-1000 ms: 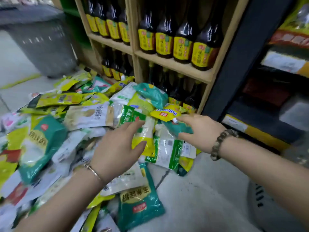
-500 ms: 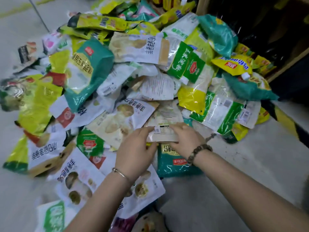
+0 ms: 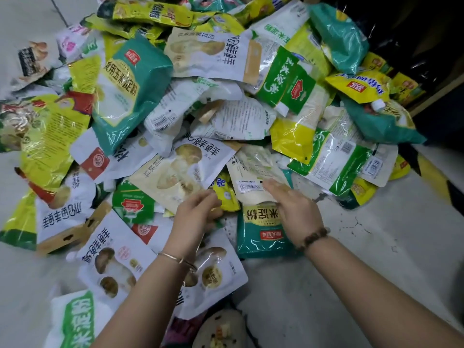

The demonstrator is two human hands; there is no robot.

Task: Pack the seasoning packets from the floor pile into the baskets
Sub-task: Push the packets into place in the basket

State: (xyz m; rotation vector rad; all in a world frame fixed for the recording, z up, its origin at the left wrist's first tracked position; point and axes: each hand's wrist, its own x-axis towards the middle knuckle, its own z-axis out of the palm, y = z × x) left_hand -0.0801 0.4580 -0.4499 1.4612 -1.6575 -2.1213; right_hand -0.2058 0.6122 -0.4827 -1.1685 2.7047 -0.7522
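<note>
Pale concrete floor (image 3: 376,247) is carrying a sprawling pile of seasoning packets (image 3: 175,96), which is running up against a dark shelf base (image 3: 426,46) at upper right; no baskets showing. Right hand (image 3: 296,209) is lying on a pale barcode packet (image 3: 253,172) at the pile's near edge, fingers (image 3: 275,185) straight, likely pinning it to slide it free. Left hand (image 3: 195,214) is reaching in just beside, loosely curled; cannot tell if it is gripping anything.
</note>
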